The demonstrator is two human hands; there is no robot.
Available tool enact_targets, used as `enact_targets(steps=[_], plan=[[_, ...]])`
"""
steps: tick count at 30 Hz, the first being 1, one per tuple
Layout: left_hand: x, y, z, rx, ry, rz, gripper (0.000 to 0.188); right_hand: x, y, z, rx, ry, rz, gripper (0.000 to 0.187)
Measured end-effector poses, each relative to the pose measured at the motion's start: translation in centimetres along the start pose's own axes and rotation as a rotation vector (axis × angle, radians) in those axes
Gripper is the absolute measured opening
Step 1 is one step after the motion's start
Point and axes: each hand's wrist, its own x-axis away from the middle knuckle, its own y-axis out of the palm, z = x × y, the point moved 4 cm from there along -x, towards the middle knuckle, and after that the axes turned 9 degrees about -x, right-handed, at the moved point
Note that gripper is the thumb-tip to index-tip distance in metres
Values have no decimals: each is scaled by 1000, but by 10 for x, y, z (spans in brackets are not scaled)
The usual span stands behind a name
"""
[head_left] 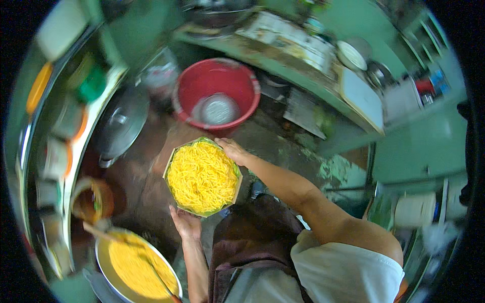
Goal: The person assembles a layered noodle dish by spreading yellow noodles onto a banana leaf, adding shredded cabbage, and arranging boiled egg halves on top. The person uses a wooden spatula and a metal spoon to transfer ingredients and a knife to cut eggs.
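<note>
You have one octagonal tray (239, 189) holding one heap of yellow noodles (203, 177), one red basin (242, 91) with one round metal vessel (218, 109) inside, one wide pan (102, 252) and two long-handled utensils (97, 231) in it. You also have one large metal lid (129, 123), one worktop (333, 76) and one pale board (361, 98).

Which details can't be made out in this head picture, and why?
Head view: base of octagonal tan-sided tray, hidden by yellow noodle strands.
Head view: lower end of round white-walled pan, cut off by the picture's edge.
Head view: contents of brown round container, too blurred.
</note>
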Motion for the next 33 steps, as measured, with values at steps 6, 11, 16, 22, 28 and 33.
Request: enact_targets(steps=[6, 11, 16, 22, 28, 33], plan=[[-11, -6, 79, -290, -181, -427, 85, 62, 24, 8, -422, 23, 345, 53], [-65, -67, 107, -394, -407, -520, 86, 102, 83, 47, -452, -38, 496, 49], [-90, -103, 117, -481, -602, -639, 95, 138, 122, 78, 114, -34, 703, 55], [-68, -122, 121, -835, -698, -604, 88, 190, 150, 126, -337, -3, 926, 63], [-70, -95, 87, -992, -739, -685, 84, 218, 129, 149, -613, -25, 1013, 45], [-109, -113, 85, -972, -762, -1055, 74, 196, 165, 159, -310, -213, 864, 39]])
